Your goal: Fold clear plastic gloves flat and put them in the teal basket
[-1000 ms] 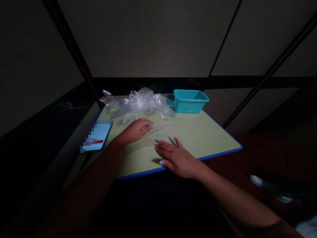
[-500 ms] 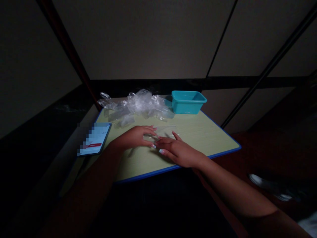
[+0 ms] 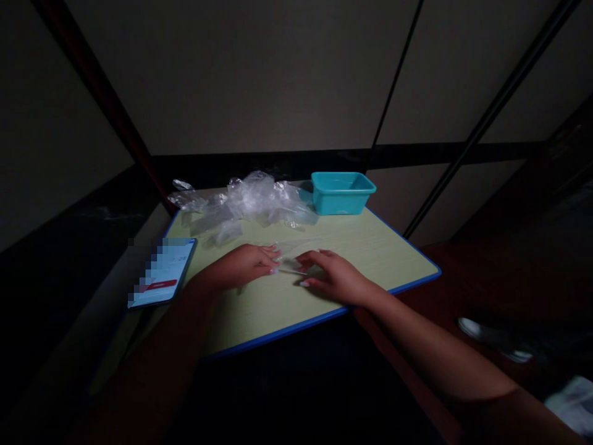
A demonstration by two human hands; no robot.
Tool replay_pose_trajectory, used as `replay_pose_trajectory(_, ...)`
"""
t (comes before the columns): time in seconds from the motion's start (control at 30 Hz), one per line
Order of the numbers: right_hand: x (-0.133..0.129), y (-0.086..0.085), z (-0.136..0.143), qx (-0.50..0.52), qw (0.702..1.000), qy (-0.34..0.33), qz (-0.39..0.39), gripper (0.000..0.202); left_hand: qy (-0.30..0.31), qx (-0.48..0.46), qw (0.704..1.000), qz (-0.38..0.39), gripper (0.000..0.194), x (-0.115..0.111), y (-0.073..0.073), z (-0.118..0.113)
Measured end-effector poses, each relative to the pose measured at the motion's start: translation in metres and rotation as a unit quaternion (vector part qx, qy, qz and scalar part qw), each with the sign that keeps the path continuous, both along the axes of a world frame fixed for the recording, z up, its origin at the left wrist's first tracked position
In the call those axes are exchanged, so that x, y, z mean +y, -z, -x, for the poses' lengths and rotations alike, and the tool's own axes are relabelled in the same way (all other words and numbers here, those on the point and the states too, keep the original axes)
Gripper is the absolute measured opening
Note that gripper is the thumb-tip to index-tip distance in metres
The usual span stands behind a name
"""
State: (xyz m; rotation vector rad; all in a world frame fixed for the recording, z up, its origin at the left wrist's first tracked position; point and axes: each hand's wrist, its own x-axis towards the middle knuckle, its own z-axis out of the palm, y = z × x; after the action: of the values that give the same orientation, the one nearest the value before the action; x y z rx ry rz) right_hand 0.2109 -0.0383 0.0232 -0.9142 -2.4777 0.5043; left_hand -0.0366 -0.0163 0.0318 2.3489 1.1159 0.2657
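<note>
A clear, thin plastic bag (image 3: pixel 296 246) lies flat on the pale table (image 3: pixel 269 315), its near edge showing as a thin bright line between my hands. My left hand (image 3: pixel 248 264) has its fingertips and thumb closed on the bag's left side. On the other side, my right hand (image 3: pixel 338 277) is over the bag's right part, fingers curved and thumb apart from them. Its fingertips are at the near edge; whether they touch the film is hard to tell in the dim light.
A heap of crumpled clear plastic bags (image 3: pixel 254 201) lies at the back of the table. Right of it stands a turquoise plastic basket (image 3: pixel 343 201). A tablet (image 3: pixel 167 272) with a lit screen is at the left edge. Wall panels (image 3: pixel 259 74) rise behind; a shoe (image 3: pixel 482 334) shows on the floor.
My hands, close together before, are now apart, with the bag's near edge visible between them. The right hand's fingers have curled and its thumb has separated. The view has shifted slightly.
</note>
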Motion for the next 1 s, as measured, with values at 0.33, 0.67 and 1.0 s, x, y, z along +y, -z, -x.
replay_pose_trajectory(0.33, 0.012, 0.011, -0.038, 0.038, 0.993, 0.106, 0.046, 0.015, -0.009, -0.007, 1.0, 0.008, 0.028, -0.002, -0.004, 0.001)
replay_pose_trajectory(0.67, 0.014, 0.015, -0.048, 0.066, 0.992, 0.106, 0.03, 0.015, -0.049, -0.034, 0.998, -0.004, 0.028, 0.001, -0.004, 0.006)
replay_pose_trajectory(1.0, 0.046, 0.021, -0.052, 0.164, 0.969, 0.108, 0.15, 0.029, -0.132, -0.02, 0.991, -0.012, 0.025, 0.003, -0.011, 0.015)
